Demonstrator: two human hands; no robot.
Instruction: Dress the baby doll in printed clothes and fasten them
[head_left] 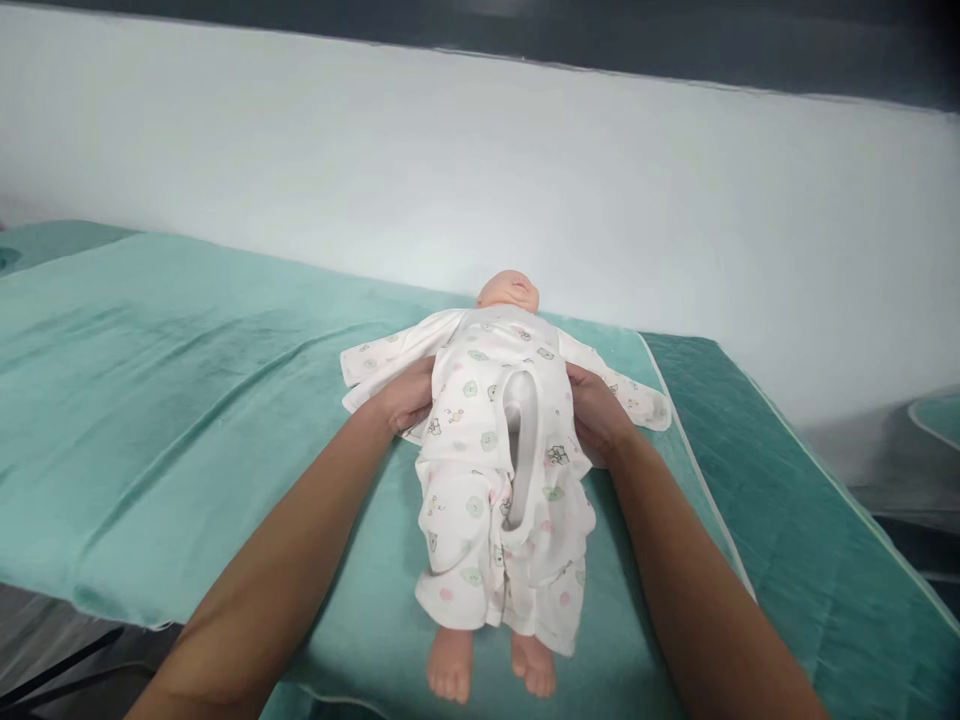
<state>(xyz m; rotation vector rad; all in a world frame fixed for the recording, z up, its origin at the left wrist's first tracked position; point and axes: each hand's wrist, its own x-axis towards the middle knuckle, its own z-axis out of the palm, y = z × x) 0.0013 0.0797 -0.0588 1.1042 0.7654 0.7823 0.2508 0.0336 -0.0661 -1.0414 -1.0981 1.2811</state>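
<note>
A baby doll (510, 288) lies on its back, head toward the wall and bare feet (451, 662) toward me. It wears a white printed long-sleeved top (397, 345) with sleeves spread to both sides. Over the torso and legs are white printed baby trousers (465, 470) with an oval opening at the crotch. At the doll's left-of-view side, my left hand (411, 398) is closed on the trousers' edge. My right hand (596, 405) grips the opposite edge at the same height. Fabric hides most of the fingers of both hands.
A light green plush sheet (187, 400) lies under the doll, wrinkled on the left. A darker green quilted cover (780, 480) shows at the right. Behind the bed stands a white wall (375, 170). Dark floor (45, 640) appears at lower left.
</note>
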